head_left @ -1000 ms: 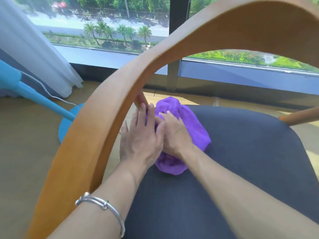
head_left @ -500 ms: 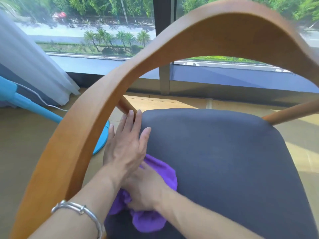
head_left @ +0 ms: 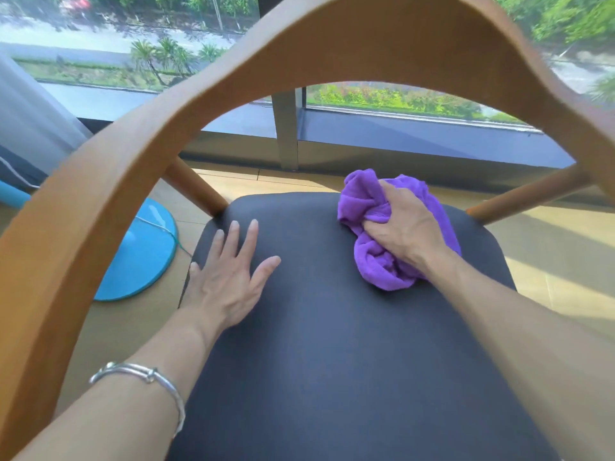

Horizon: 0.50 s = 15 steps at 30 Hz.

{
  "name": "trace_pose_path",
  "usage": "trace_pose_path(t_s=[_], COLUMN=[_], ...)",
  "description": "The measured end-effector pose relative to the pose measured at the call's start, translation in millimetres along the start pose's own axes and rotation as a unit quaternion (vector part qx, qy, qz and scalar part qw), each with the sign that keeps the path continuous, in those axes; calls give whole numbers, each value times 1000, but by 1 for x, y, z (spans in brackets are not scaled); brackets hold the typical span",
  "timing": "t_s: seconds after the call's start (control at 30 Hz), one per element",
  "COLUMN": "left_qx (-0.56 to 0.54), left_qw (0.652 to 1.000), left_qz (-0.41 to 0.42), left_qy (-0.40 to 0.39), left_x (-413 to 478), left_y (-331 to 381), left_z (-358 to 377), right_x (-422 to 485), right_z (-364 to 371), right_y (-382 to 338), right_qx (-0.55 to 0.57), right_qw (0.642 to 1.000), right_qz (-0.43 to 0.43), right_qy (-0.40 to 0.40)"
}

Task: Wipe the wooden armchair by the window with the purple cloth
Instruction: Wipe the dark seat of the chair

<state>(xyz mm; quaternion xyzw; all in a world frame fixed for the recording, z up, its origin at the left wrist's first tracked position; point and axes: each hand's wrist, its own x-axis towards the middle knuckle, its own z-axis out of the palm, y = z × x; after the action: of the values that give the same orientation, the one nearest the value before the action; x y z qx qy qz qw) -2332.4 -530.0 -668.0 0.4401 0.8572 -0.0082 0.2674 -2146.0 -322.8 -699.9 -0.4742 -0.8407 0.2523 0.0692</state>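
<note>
Now, grips the bunched purple cloth [head_left: 376, 267] with the right hand [head_left: 404, 227], fingers curled deep into its folds, right of centre in the frame. Presses it onto the far right part of the dark seat cushion [head_left: 332, 361]. Lays the left hand [head_left: 229, 281] flat and open at centre left, fingers spread on the cushion, holding nothing, only bracing. Shows a silver bracelet [head_left: 146, 374] at lower left.

Looks like a stroke across the seat. Cannot tell how much of the wooden armchair [head_left: 399, 38], arching across the top, is already clean.

To do it well: put palm weight over the cloth, sweep in overlapping passes from edge to edge, brace with the left hand, then turn to a fresh face of cloth before the curved wood.

Further out: a round blue base [head_left: 139, 257] on the floor at left, a pale curtain [head_left: 26, 121] at upper left, the window [head_left: 399, 94] behind.
</note>
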Motion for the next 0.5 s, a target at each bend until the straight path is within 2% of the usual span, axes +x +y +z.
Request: trace_pose_path(t_s=[0.07,0.13,0.27,0.33,0.4,0.5], left_qx=[-15,-25,-17,16,39,75], left_qw=[1000,1000,1000,999,998,995], left_qz=[-7,-3,24,42,51,70], left_qy=[-21,-18,-7,-11,-15,-9], left_x=[-1,-4,-15,-19,-19,-15], left_y=[-3,-6,-16,-19,-16,-3], left_z=[6,12,14,15,14,17], right_x=[-14,-43,-106,-107,-91,-61], right_z=[10,21,47,48,37,10], right_y=[-18,-41,-63,-58,-47,-16], right_qx=[-40,-54,-46,-57,-50,-31], right_qw=[998,991,963,955,956,981], right_qz=[-41,-126,-253,-265,-268,-184], right_qy=[5,-9,-85,-117,-104,-44])
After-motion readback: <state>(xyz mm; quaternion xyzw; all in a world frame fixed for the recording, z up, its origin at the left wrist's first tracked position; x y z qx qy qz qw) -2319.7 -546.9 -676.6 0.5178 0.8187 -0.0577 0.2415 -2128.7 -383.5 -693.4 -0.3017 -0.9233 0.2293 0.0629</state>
